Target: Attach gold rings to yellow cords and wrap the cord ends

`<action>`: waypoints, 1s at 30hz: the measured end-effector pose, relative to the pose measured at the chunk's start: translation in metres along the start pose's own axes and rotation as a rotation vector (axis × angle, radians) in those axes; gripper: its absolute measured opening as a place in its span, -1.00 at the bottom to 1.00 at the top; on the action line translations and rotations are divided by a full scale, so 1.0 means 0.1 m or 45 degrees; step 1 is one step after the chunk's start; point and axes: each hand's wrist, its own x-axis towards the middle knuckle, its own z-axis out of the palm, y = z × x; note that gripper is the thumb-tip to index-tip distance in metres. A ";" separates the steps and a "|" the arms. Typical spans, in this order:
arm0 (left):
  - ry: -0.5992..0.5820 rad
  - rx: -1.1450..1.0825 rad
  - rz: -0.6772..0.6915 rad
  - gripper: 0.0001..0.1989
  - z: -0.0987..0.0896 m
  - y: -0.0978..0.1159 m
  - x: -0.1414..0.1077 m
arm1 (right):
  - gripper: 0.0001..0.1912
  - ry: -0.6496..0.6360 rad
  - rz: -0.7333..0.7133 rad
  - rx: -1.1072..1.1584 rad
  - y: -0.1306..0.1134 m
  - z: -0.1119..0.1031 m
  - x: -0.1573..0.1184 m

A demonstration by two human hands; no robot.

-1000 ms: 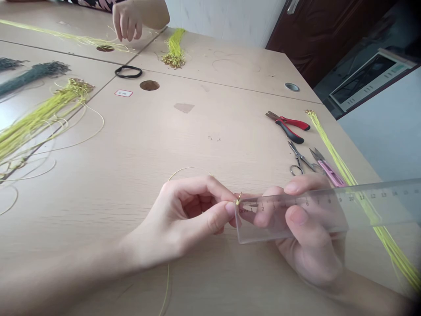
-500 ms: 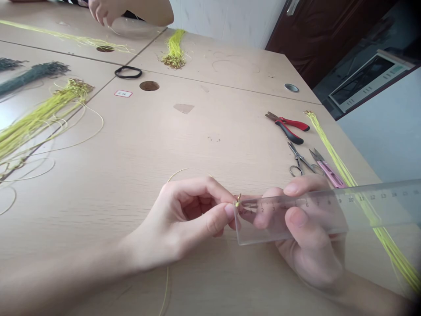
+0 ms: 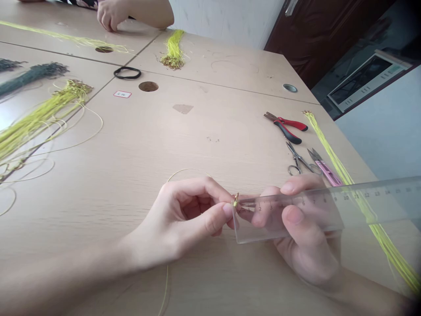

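My left hand pinches the end of a thin yellow cord between thumb and index finger. At its fingertips a small gold clasp with a yellow knot sticks up, at the zero end of a clear plastic ruler. My right hand is closed on that ruler, thumb in front and fingers partly seen through the plastic. The ruler reaches off to the right edge, tilted slightly upward. More of the cord loops behind my left hand and hangs down below it.
Red-black pliers, scissors and pink thread snips lie right, beside a yellow cord bundle. Yellow cords and dark cords lie left. Farther back are a black band, another yellow bundle and another person's hand.
My right hand and the ruler have shifted slightly left, with the clasp still at the zero end. The other person's hand has lowered onto the far table.
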 end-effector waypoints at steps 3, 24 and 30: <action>-0.012 -0.006 -0.001 -0.90 0.00 0.00 0.00 | -0.81 0.007 -0.005 -0.016 0.00 0.00 0.00; -0.017 -0.029 0.009 -0.90 0.00 -0.02 0.00 | -0.82 0.005 0.041 0.022 -0.01 0.00 -0.01; -0.008 -0.027 -0.001 -0.90 0.00 -0.02 0.00 | -0.82 0.011 0.053 0.037 -0.02 0.00 -0.01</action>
